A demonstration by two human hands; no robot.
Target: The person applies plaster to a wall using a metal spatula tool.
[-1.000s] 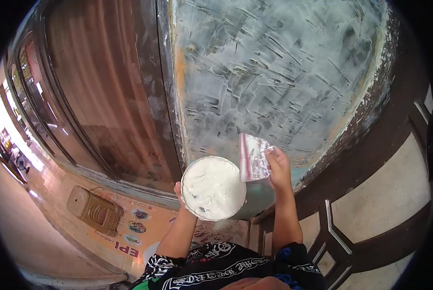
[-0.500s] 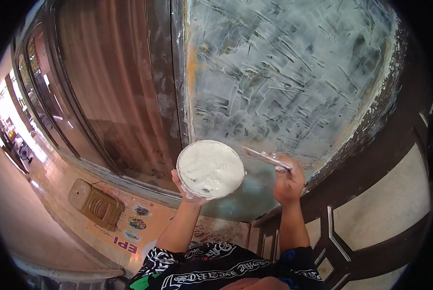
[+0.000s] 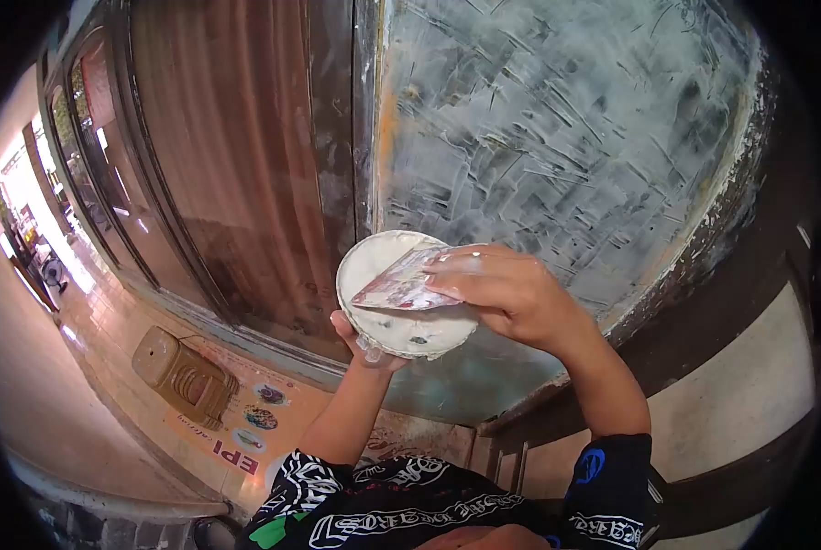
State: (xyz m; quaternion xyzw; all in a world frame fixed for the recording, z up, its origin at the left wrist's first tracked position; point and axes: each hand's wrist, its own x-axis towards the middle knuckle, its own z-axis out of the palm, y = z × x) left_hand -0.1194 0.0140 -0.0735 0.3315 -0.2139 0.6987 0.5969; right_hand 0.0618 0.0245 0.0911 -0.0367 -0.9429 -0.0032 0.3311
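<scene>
My left hand [image 3: 364, 350] supports a round tub [image 3: 341, 291] from below and at its left side. Thick white putty [image 3: 379, 258] fills it nearly to the rim. In my right hand [image 3: 516, 291] is a flat putty scraper [image 3: 397, 286] with a smeared, triangular-looking blade. The fingers lie over the blade's broad face, and its edge meets the putty around the middle of the tub. Behind the tub stands a panel [image 3: 539, 156] covered in uneven grey-white strokes, with dark patches showing through. Neither hand touches that panel.
Left of the panel is a dark-framed window or door with a brown curtain [image 3: 227, 137]. A brown plastic stool [image 3: 186, 376] lies on an orange printed banner [image 3: 245, 440] at lower left. Dark wood with pale inset panels [image 3: 740, 394] borders the right side.
My right hand has moved left, bringing the scraper from beside the tub onto the putty. The view has shifted slightly, and the left hand still holds the tub.
</scene>
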